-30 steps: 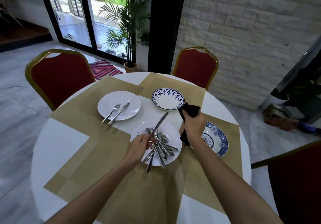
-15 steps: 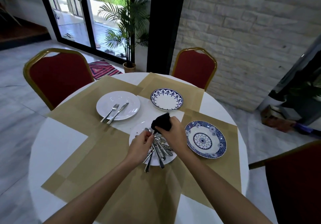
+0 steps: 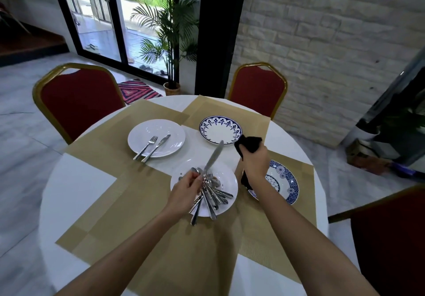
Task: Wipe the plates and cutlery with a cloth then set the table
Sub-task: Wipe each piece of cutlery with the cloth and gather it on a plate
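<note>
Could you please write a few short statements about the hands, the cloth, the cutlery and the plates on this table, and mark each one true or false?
1. The left hand holds a knife by its handle, blade pointing up and away. True.
2. The right hand grips a white cloth. False: it grips a black cloth.
3. The far white plate carries a fork and a second knife. True.
4. The cutlery pile lies on a blue patterned plate. False: it lies on the near white plate.
</note>
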### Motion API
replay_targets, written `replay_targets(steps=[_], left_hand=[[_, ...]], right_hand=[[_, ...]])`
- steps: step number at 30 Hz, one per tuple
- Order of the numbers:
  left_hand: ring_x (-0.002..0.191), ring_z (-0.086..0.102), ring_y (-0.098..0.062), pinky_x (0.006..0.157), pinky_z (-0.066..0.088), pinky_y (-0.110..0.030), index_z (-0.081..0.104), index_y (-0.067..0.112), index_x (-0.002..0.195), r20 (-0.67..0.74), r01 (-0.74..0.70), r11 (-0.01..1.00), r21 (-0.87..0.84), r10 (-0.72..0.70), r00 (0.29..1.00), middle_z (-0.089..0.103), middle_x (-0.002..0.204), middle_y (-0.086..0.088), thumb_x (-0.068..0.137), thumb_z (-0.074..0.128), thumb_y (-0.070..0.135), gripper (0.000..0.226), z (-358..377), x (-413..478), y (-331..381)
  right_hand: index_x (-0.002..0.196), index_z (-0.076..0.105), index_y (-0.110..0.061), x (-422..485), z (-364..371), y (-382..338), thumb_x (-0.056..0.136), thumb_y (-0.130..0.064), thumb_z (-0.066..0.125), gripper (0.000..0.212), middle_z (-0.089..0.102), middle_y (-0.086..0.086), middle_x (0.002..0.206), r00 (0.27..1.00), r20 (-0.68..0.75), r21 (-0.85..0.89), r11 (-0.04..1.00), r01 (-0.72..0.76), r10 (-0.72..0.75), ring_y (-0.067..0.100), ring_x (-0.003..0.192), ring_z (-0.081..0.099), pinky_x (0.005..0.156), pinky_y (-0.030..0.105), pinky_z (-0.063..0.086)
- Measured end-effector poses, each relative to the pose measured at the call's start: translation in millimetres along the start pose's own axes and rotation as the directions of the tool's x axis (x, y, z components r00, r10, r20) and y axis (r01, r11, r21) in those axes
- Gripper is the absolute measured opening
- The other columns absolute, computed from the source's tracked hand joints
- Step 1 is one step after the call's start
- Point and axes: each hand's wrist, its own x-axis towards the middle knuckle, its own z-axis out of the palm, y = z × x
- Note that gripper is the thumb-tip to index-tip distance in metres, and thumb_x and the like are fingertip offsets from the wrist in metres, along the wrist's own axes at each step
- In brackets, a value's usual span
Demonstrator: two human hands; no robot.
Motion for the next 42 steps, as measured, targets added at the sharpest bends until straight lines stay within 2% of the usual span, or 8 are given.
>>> replay_targets(steps=[3,9,16,19,22,28,38,42], left_hand=[[0.049,0.042,-0.009,0.044,0.035,-0.019,0.059,0.012,0.091,0.002,0.143,0.97,-0.195,-0.145,0.989,0.051,0.065,0.006,0.1,0.046,0.022,0.019,-4,10,9],[0.058,0.044,-0.011,0.05,0.032,-0.022,0.062,0.016,0.093,0.005,0.206,0.912,-0.354,-0.218,0.976,0.054,0.074,0.0,0.096,0.055,0.023,0.01,-8,33,21],[0.07,0.053,-0.009,0.054,0.035,-0.021,0.057,0.021,0.09,-0.06,0.214,0.88,-0.425,-0.263,0.963,0.061,0.082,0.007,0.095,0.058,0.026,0.007,-1,41,36],[0.073,0.054,-0.009,0.055,0.035,-0.021,0.058,0.023,0.087,-0.062,0.228,0.862,-0.453,-0.286,0.956,0.063,0.085,0.007,0.094,0.06,0.026,0.008,1,39,37],[0.077,0.058,-0.009,0.056,0.035,-0.021,0.059,0.024,0.089,-0.018,0.254,0.825,-0.505,-0.304,0.953,0.067,0.091,0.007,0.093,0.061,0.027,0.005,1,39,37],[0.07,0.06,-0.01,0.048,0.043,-0.016,0.06,0.013,0.094,-0.017,0.255,0.603,-0.756,-0.407,0.913,0.07,0.077,0.003,0.094,0.058,0.021,0.008,-13,43,40],[0.067,0.061,-0.011,0.06,0.046,-0.023,0.062,0.016,0.089,-0.06,0.21,0.717,-0.664,-0.33,0.942,0.068,0.075,0.0,0.096,0.056,0.022,0.011,-15,47,34],[0.068,0.064,-0.01,0.062,0.047,-0.021,0.064,0.013,0.089,-0.122,0.174,0.729,-0.661,-0.334,0.935,0.07,0.075,0.0,0.095,0.057,0.019,0.011,-11,48,31]], right_hand=[[0.111,0.063,-0.013,-8,-2,8,0.082,-0.029,0.073,0.034,0.069,0.005,0.103,0.991,0.043,0.148,0.98,-0.132,0.127,0.019,0.085,0.063,0.072,0.027,0.045],[0.11,0.058,-0.032,-44,14,40,0.046,-0.061,0.081,0.074,0.07,-0.005,0.102,0.934,0.283,0.289,0.91,-0.298,0.217,0.02,0.092,0.07,0.088,0.046,0.055],[0.119,0.056,-0.021,-59,11,35,0.045,-0.051,0.09,0.087,0.067,0.0,0.112,0.877,0.462,0.373,0.867,-0.329,0.135,0.017,0.104,0.065,0.095,0.042,0.051],[0.115,0.063,-0.012,-59,7,31,0.055,-0.031,0.091,0.069,0.07,0.008,0.108,0.853,0.51,0.42,0.834,-0.357,0.109,0.024,0.102,0.067,0.09,0.041,0.054],[0.111,0.066,-0.007,-56,2,26,0.068,-0.007,0.083,0.046,0.071,0.01,0.104,0.858,0.512,0.448,0.838,-0.312,0.046,0.021,0.095,0.068,0.079,0.03,0.054],[0.1,0.067,-0.011,-46,-13,20,0.071,0.0,0.08,0.033,0.07,0.001,0.086,0.854,0.519,0.444,0.841,-0.311,0.042,0.016,0.081,0.066,0.073,0.03,0.052],[0.109,0.062,-0.02,-31,-28,11,0.07,-0.013,0.084,0.046,0.07,-0.004,0.104,0.851,0.525,0.315,0.934,-0.168,-0.025,0.013,0.097,0.067,0.081,0.026,0.053],[0.116,0.059,-0.016,-26,-21,7,0.08,-0.032,0.076,0.043,0.068,-0.003,0.102,0.958,0.285,0.063,0.998,0.006,-0.024,0.016,0.094,0.063,0.074,0.029,0.048]])
